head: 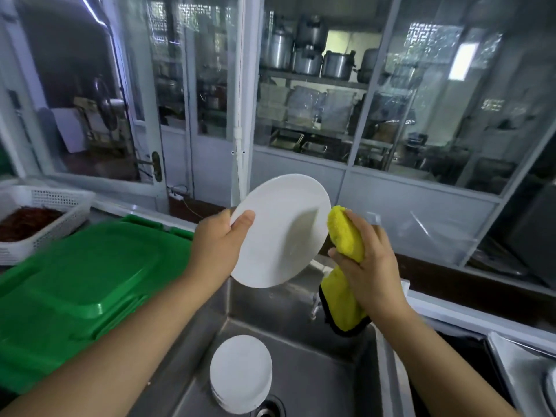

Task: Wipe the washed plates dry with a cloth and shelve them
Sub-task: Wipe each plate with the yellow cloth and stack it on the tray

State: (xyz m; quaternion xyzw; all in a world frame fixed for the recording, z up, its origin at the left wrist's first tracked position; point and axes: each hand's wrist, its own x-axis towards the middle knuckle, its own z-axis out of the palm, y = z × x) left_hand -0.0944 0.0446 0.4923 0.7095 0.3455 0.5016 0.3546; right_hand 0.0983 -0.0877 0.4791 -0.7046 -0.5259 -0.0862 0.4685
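Observation:
My left hand [221, 240] grips a white plate [282, 230] by its left rim, thumb on the face, and holds it tilted above the steel sink [316, 365]. Beside the plate's right edge, my right hand [368, 266] holds a folded yellow cloth [346, 236]; the cloth's top touches the rim and its lower end hangs down below the hand. A stack of several white plates [240, 371] sits in the sink basin near the drain.
Stacked green plastic trays [81, 281] lie on the counter at the left. Behind them stands a white basket [39, 218] with dark red contents. Glass partitions and a shelf of metal pots [307, 55] rise behind the sink. A second basin edge [511, 356] lies at the right.

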